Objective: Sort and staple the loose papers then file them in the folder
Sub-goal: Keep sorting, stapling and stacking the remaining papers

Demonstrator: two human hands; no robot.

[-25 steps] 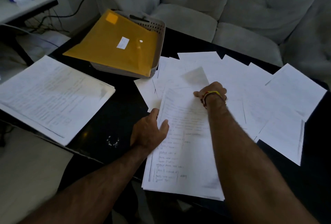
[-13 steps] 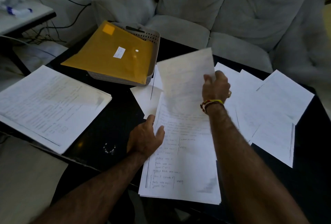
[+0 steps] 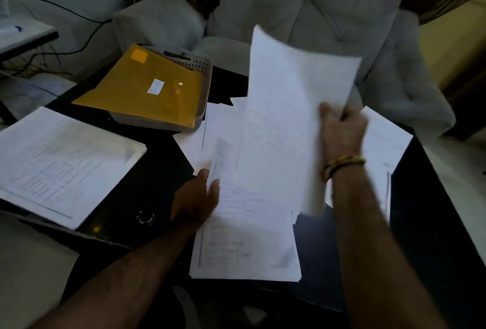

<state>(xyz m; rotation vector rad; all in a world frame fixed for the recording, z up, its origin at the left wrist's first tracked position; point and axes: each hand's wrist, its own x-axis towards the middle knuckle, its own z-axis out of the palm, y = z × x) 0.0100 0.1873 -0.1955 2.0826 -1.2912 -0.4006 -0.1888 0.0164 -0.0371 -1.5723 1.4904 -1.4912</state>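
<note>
My right hand [image 3: 342,128] grips a white sheet of paper [image 3: 286,118] by its right edge and holds it lifted above the table. Beneath it a stack of written pages [image 3: 244,247] lies on the black table [image 3: 147,170]. My left hand [image 3: 194,202] rests flat on the left edge of that stack. More loose white sheets [image 3: 386,144] are fanned out to the right, partly hidden by the lifted sheet. A yellow folder [image 3: 147,89] lies across a grey basket [image 3: 202,65] at the back left.
Another pile of written pages [image 3: 60,163] sits at the table's left edge. A grey sofa [image 3: 315,13] runs behind the table. Cables and a white side table [image 3: 23,36] are at the far left.
My right hand has lifted the top sheet off the stack, raising it up and to the right. My left hand stays on the stack's left edge.
</note>
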